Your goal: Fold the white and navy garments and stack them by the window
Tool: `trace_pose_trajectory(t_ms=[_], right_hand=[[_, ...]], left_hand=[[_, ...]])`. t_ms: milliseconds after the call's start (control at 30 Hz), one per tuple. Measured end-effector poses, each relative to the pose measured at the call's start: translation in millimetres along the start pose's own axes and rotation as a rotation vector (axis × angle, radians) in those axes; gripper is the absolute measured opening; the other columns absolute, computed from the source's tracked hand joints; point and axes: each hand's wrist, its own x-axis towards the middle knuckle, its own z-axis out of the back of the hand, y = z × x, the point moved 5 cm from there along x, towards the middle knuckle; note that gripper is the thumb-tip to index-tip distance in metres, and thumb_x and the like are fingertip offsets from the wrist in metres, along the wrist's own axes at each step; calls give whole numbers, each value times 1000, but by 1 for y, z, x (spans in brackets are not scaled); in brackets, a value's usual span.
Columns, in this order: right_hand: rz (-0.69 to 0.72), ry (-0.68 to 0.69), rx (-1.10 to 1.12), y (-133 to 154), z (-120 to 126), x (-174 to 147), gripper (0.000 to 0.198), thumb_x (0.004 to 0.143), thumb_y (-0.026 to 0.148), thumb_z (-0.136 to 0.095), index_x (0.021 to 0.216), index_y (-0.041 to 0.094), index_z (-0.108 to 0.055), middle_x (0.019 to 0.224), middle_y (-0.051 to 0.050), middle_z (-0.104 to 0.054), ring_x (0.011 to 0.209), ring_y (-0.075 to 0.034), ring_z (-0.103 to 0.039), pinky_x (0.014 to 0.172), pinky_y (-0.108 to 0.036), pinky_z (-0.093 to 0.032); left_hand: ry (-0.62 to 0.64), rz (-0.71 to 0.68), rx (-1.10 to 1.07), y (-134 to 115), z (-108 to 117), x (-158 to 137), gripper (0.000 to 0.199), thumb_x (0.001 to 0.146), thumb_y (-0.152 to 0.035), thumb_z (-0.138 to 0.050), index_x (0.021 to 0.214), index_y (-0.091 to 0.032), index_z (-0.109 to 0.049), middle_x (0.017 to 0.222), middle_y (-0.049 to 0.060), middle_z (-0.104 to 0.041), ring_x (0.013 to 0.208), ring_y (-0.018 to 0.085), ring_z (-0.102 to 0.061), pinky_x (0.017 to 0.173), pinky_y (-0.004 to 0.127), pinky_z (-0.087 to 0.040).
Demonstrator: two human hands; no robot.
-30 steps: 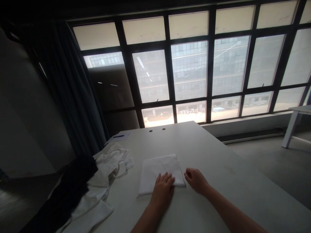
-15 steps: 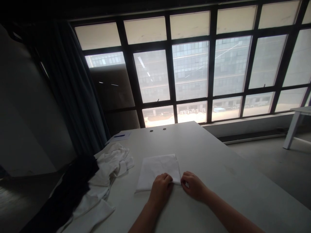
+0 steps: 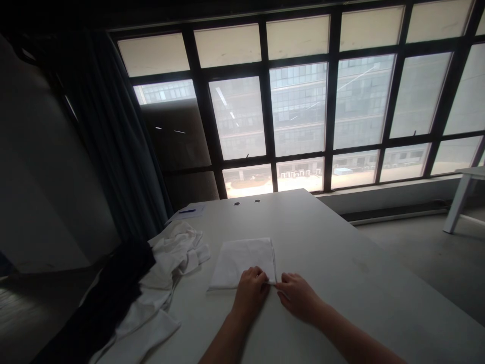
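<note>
A folded white cloth (image 3: 240, 255) lies flat on the table in front of me as a neat, roughly square stack. On its near edge rests my left hand (image 3: 252, 289), fingers curled and pressed together at the cloth close to the near right corner. My right hand (image 3: 297, 296) is at that same corner from the right side, with thumb and forefinger pinched on the cloth's edge. The fingertips of the two hands are only a little apart. Layers of the fold show along the cloth's right side.
Left of the cloth, a heap of crumpled white fabric (image 3: 176, 253) lies beside a dark black fabric (image 3: 113, 293) at the edge of the white table (image 3: 303, 232). A pen (image 3: 187, 211) lies on paper (image 3: 195, 214) at the far left corner. Windows and a blue curtain (image 3: 121, 141) stand beyond.
The folded cloth has shifted slightly left and away from me. My right hand has moved a little left, its fingertips closer to my left hand, which stays almost in place.
</note>
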Motion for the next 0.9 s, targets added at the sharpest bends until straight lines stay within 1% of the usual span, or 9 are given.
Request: trace_pose_trajectory(t_ms=[167, 433, 567, 633, 767, 833, 900], right_hand=[[12, 25, 30, 5, -2, 0, 23, 92, 27, -51, 99, 24, -73, 93, -6, -73, 88, -20, -64, 86, -31, -40], [50, 28, 103, 11, 2, -3, 21, 90, 26, -54, 89, 25, -75, 80, -4, -74, 78, -18, -64, 81, -28, -39], [70, 37, 154, 14, 4, -2, 23, 89, 25, -53, 83, 24, -75, 74, -3, -73, 73, -17, -63, 80, -27, -39], [75, 52, 175, 14, 4, -2, 24, 88, 23, -53, 75, 23, -73, 70, -2, -72, 68, -15, -61, 77, -26, -38], [68, 53, 206, 13, 0, -1, 24, 85, 22, -54, 65, 20, -68, 64, -1, -70, 61, -12, -55, 74, -25, -36], [66, 50, 207, 13, -2, -1, 25, 85, 23, -54, 64, 20, -66, 63, -1, -69, 60, -12, -54, 76, -25, -37], [66, 58, 193, 12, -4, 0, 26, 86, 25, -54, 63, 20, -66, 62, -1, -69, 60, -12, -53, 78, -26, -37]], left_hand=[[-17, -3, 38, 0, 2, 1, 14, 80, -9, -63, 81, -23, -67, 87, 1, -64, 87, 20, -58, 81, 32, -40], [-46, -13, 75, -3, 6, 0, 16, 78, -6, -62, 77, -22, -63, 86, 2, -63, 86, 20, -56, 80, 33, -39], [-52, 0, 83, -4, 8, 1, 14, 78, -8, -62, 80, -22, -62, 88, 3, -63, 88, 22, -55, 81, 34, -40], [-21, 4, 71, -4, 8, 1, 13, 76, -10, -63, 81, -22, -60, 89, 3, -62, 89, 22, -55, 82, 34, -41], [88, -25, 15, -7, 1, -1, 21, 69, -10, -64, 85, -23, -58, 93, 2, -63, 90, 22, -56, 82, 34, -43], [99, -30, 9, -8, -2, -1, 25, 70, -6, -60, 87, -24, -60, 98, 3, -65, 92, 22, -58, 86, 35, -45], [90, -32, 9, -7, -4, -1, 30, 71, -4, -57, 93, -24, -61, 105, 4, -67, 98, 23, -59, 92, 37, -46]])
